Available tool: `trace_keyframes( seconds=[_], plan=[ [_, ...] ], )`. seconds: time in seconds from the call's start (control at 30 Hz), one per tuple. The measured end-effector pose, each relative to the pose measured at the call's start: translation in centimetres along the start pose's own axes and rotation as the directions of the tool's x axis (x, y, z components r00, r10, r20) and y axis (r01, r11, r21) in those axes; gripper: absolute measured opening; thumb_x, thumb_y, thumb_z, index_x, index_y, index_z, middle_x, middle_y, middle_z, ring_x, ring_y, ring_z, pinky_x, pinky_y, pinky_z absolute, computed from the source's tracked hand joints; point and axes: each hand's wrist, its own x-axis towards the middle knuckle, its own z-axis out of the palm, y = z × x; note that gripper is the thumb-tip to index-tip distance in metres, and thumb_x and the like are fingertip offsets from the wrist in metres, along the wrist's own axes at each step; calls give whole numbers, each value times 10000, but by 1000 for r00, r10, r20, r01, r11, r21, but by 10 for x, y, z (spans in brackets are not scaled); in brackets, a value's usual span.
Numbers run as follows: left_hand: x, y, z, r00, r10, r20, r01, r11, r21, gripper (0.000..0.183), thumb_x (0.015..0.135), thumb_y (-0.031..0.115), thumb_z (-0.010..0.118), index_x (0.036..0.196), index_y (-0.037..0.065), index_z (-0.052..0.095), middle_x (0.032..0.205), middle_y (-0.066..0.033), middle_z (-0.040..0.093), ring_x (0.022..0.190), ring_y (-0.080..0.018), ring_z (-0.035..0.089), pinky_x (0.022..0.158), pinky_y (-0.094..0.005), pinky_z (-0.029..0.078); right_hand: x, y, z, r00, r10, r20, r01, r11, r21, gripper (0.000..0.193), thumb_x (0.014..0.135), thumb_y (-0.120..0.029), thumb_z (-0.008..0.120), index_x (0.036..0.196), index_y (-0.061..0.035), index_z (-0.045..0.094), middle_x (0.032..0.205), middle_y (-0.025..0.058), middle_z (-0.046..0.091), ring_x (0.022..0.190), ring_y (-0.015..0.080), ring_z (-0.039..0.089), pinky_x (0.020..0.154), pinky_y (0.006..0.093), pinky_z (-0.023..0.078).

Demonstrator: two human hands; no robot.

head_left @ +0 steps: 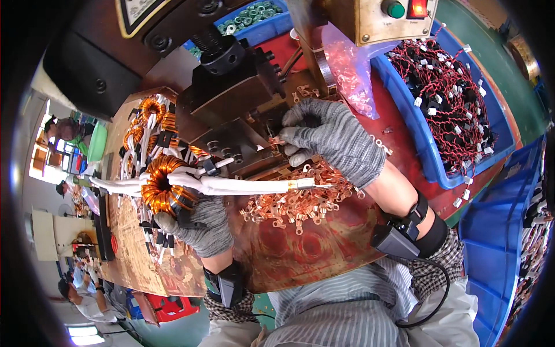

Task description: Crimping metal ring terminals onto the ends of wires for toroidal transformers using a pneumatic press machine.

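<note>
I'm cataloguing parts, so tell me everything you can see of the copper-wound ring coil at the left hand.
The copper-wound ring coil is a thick ring of glossy, orange-copper wire turns around a dark open centre; its core is hidden. White-sleeved leads stretch out to its right, the longest ending in a shiny metal terminal. The gloved left hand holds it from below, its hole facing the camera, left of a heap of copper lugs.
</note>
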Motion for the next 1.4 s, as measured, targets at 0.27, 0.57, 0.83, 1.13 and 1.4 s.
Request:
trace_keyframes(
  seconds=[0.27, 0.57, 0.83, 1.13, 1.4],
  plan=[
    [-1, -1, 5, 998, -59, 3, 59, 995, -76, 772, 706, 519, 619, 1290, 85, 358, 1271, -121, 427, 1164, -292, 412, 978, -495, 324, 3, -6, -2, 999, -7, -42, 4, 997, -75, 178, 753, -51, 637, 885, 43, 562, 727, 114, 610, 612, 165, 611, 527, 250, 542],
    [-1, -1, 9, 998, 15, -60, -16, 1000, -7, 767, 704, 492, 637, 1286, 76, 359, 1259, -131, 434, 1148, -297, 425, 967, -463, 351, 6, -1, -4, 994, -101, -40, 90, 975, -205, 157, 744, -75, 654, 841, 18, 571, 685, 77, 602, 559, 122, 586, 490, 234, 495],
    [2, 1, 4, 996, 52, -73, -51, 999, 13, 761, 696, 474, 651, 1286, 93, 358, 1251, -122, 439, 1145, -293, 427, 952, -480, 360, 8, 6, -6, 983, -181, -35, 162, 941, -298, 182, 741, -123, 663, 829, 7, 571, 677, 76, 599, 531, 123, 566, 493, 246, 479],
    [-3, -2, 11, 996, 43, -78, -33, 991, 131, 763, 702, 492, 638, 1287, 92, 357, 1264, -122, 429, 1145, -298, 429, 957, -489, 353, -2, -5, -16, 926, -353, -136, 305, 909, -284, 163, 784, -120, 616, 875, 5, 564, 681, 39, 568, 560, 82, 548, 434, 212, 457],
    [-1, 2, 8, 986, 34, -162, -25, 998, 56, 831, 683, 569, 613, 1300, 84, 339, 1287, -129, 403, 1169, -308, 396, 987, -496, 313, -7, -12, -17, 935, -310, -171, 263, 932, -249, 174, 794, -145, 607, 884, 0, 570, 701, 44, 574, 536, 83, 535, 434, 213, 456]
  ],
)
